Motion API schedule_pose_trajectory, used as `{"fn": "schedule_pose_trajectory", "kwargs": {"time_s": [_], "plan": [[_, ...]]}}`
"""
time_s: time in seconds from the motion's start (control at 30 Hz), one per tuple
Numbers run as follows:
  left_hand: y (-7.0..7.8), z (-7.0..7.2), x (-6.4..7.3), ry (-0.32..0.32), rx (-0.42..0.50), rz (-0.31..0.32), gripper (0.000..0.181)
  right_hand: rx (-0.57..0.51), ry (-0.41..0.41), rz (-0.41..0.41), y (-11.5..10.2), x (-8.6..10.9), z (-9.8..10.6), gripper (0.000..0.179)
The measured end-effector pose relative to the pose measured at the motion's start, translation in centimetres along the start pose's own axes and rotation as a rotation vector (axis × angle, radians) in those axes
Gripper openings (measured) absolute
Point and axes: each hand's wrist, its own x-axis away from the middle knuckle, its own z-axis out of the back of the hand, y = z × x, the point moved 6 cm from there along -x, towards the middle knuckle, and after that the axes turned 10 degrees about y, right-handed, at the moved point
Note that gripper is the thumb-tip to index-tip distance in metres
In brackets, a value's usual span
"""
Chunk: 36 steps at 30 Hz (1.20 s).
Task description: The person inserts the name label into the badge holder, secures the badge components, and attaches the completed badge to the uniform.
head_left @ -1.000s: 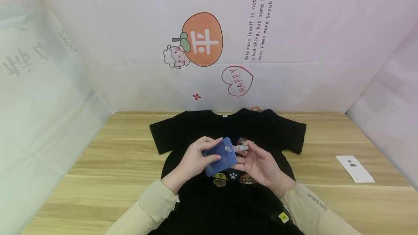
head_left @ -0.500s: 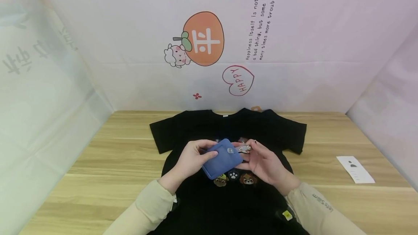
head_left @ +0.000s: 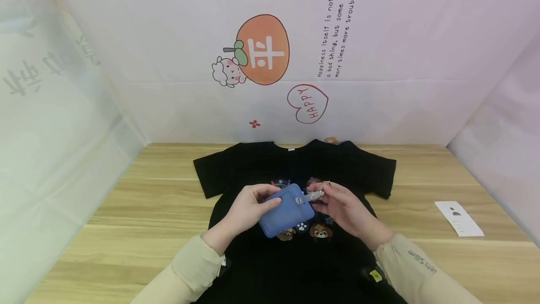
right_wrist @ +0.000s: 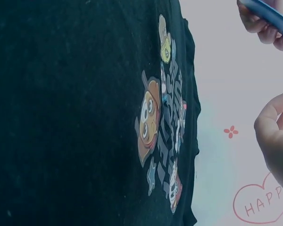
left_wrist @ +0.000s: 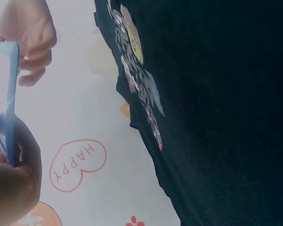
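Observation:
A blue badge holder [head_left: 288, 215] is held up over the black T-shirt [head_left: 291, 266], tilted, its short end with a snap toward the right. My left hand [head_left: 244, 211] grips its left side, thumb on the front face. From the snapped end a strap with a metal clip [head_left: 315, 195] sticks out, and my right hand [head_left: 349, 209] pinches it between thumb and forefinger. In the left wrist view the holder [left_wrist: 10, 99] shows edge-on. The right wrist view shows my right hand [right_wrist: 279, 134] at the border, with the clip out of sight.
The T-shirt lies spread on a wooden table [head_left: 139, 219], its printed cartoon dogs [head_left: 320, 231] facing up. A white card [head_left: 459, 219] with a person icon lies at the right. A white printed cloth [head_left: 379, 107] hangs behind the table, and cloth hangs at both sides.
The badge holder has turned and shifted slightly right and nearer to me, showing more of its face. My right hand has moved slightly right, staying at the clip.

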Motion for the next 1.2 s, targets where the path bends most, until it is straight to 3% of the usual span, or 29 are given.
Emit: {"fn": "schedule_pose_trajectory", "kwargs": {"time_s": [0.27,0.5,0.7,0.97,1.2], "plan": [[0.5,-0.3,0.4,-0.037,0.005,-0.029,0.019,0.036,0.038,-0.013,-0.1,0.0,0.6,0.034],[0.8,-0.1,0.5,-0.031,0.012,-0.022,0.019,0.024,0.037,0.0,-0.3,0.0,1.3,0.035],[0.6,0.4,0.6,-0.009,0.003,-0.056,0.019,0.062,0.061,-0.017,-0.7,0.0,2.6,0.034],[-0.3,0.8,0.7,-0.015,-0.011,0.038,0.018,0.38,0.154,-0.2,-1.0,0.2,5.8,0.021],[-0.6,1.0,0.9,-0.025,-0.01,0.05,0.018,0.608,0.078,-0.273,0.0,-0.2,6.9,0.026]]}}
